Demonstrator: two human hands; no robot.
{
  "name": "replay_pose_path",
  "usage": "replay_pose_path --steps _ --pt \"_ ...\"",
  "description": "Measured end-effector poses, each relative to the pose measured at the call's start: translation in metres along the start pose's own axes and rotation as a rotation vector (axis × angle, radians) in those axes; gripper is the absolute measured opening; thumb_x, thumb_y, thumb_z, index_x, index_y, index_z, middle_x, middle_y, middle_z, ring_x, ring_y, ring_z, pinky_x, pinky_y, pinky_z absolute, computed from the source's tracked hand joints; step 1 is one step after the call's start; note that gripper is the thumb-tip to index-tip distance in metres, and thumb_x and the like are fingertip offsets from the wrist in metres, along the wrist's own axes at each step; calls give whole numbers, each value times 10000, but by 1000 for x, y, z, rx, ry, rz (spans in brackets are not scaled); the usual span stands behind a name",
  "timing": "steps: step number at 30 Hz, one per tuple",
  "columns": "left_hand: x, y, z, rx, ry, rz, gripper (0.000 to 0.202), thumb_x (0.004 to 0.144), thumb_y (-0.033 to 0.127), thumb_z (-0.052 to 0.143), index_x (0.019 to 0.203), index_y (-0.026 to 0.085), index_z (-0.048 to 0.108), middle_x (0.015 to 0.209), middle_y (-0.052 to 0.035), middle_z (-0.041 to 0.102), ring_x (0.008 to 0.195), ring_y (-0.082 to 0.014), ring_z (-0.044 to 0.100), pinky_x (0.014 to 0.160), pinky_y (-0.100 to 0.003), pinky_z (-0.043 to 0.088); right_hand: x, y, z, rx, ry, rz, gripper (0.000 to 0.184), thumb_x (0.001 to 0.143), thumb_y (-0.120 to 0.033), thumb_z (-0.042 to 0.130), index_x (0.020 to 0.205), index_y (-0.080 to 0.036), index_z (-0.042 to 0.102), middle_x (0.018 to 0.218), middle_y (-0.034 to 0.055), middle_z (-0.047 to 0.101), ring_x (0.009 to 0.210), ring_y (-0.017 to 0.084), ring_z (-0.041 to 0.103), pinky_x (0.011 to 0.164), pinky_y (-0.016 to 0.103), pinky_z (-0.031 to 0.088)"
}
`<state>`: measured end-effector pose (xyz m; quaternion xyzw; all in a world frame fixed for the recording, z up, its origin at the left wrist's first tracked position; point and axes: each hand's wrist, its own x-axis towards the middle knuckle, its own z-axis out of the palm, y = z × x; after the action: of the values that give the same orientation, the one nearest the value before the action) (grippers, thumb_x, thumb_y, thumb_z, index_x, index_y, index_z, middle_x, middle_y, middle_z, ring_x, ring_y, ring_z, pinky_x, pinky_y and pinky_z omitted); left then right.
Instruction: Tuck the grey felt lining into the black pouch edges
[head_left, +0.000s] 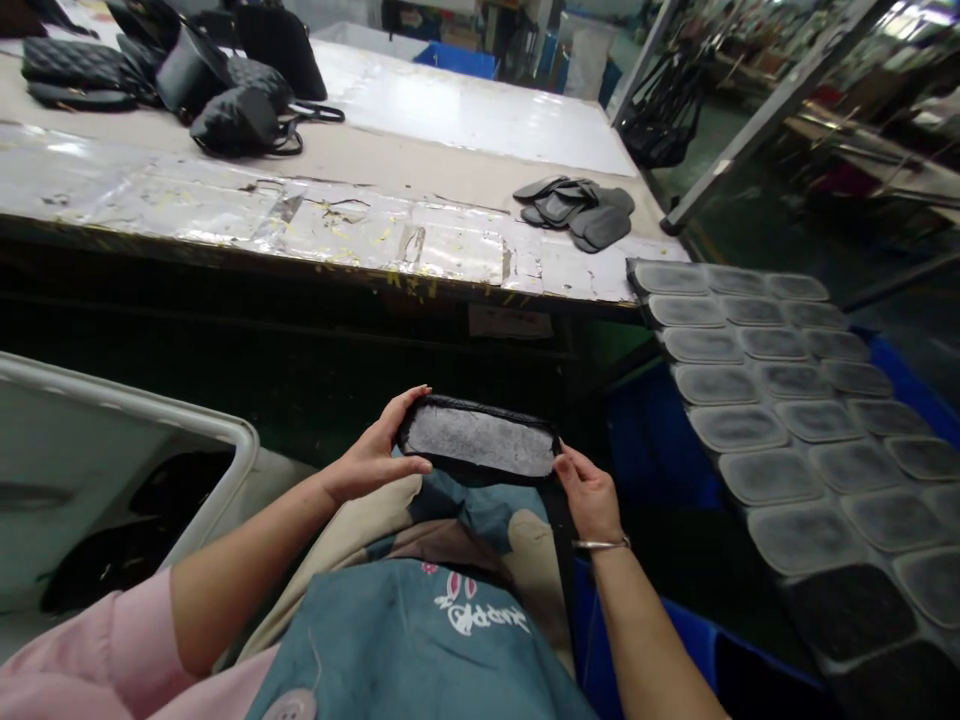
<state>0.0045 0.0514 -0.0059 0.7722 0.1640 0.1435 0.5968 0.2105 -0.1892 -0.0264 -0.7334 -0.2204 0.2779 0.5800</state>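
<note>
Just above my lap, I hold a black bag piece (480,437) with a grey, rounded oblong panel facing up. My left hand (376,452) grips its left end, thumb along the near side and fingers at the far edge. At the opposite end, my right hand (591,492) pinches the dark rim between thumb and fingers. The underside of the piece is hidden. To the right, a black board (750,430) carries rows of grey rounded oblong panels, and two spots at its near end are plain black.
Ahead stands a worn white-topped table (450,240). Black bags (232,120) lie on its left, and a pile of dark oval pieces (581,210) on its right. A white bin (225,425) with dark items is at my left. Blue containers (652,440) stand below the board.
</note>
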Motion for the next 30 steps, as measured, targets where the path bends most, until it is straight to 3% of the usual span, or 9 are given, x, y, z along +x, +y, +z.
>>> replay_pose_path --steps 2,3,5,7,14,18,21,26,30 --pt "1 -1 -2 -31 0 -11 932 681 390 747 1436 221 227 1476 -123 272 1361 -325 244 1130 -487 183 -4 4 5 53 -54 -1 632 837 -649 409 1285 -218 524 1298 69 554 1209 247 497 1028 426 395" --pt "1 -1 -2 -40 1 -16 943 675 385 753 1439 225 223 1478 -122 272 1361 -327 246 1130 -487 182 -7 5 8 84 -85 -7 673 835 -656 407 1358 -232 431 1341 58 515 1235 233 472 1041 414 381" --pt "0 -2 -2 -43 -2 -24 960 663 375 765 1440 232 220 1478 -122 275 1357 -330 259 1130 -487 185 -13 5 14 138 -119 -20 791 796 -591 554 1443 -255 248 1417 38 426 1293 211 399 1087 391 316" --pt "-1 -2 -1 -39 -4 -25 966 661 367 768 1441 242 212 1482 -120 269 1352 -328 271 1129 -484 192 -18 4 19 180 -110 -20 864 769 -466 659 1458 -248 184 1447 40 379 1320 202 355 1110 387 268" --pt "-2 2 3 -11 7 -24 928 677 371 752 1433 242 228 1468 -112 269 1341 -323 280 1125 -476 213 -23 -3 25 117 -22 -9 711 826 -367 612 1433 -215 276 1450 56 372 1324 211 350 1116 401 245" --pt "-2 3 3 -12 26 -32 926 670 385 755 1429 231 248 1459 -121 289 1330 -328 302 1121 -489 218 -23 1 21 34 8 15 673 830 -405 596 1420 -244 318 1451 32 370 1328 221 342 1110 402 260" --pt "-3 1 2 -47 30 -45 956 651 381 772 1434 246 240 1468 -119 294 1335 -327 302 1124 -501 201 -19 6 12 -29 47 90 594 836 -487 555 1365 -247 429 1407 38 432 1315 251 362 1087 416 305" --pt "-5 -1 0 -189 32 -88 1007 649 421 766 1454 276 180 1498 -104 256 1343 -332 293 1112 -492 238 11 7 -11 367 -119 243 637 875 -666 217 1211 -278 595 1289 70 561 1241 264 464 1027 474 382" --pt "-5 1 4 -349 63 -130 817 778 491 612 1454 281 204 1496 -83 279 1329 -335 322 1076 -461 316 51 -5 -15 437 -255 305 546 893 -622 282 1204 -298 592 1281 53 572 1250 237 455 1072 469 317"
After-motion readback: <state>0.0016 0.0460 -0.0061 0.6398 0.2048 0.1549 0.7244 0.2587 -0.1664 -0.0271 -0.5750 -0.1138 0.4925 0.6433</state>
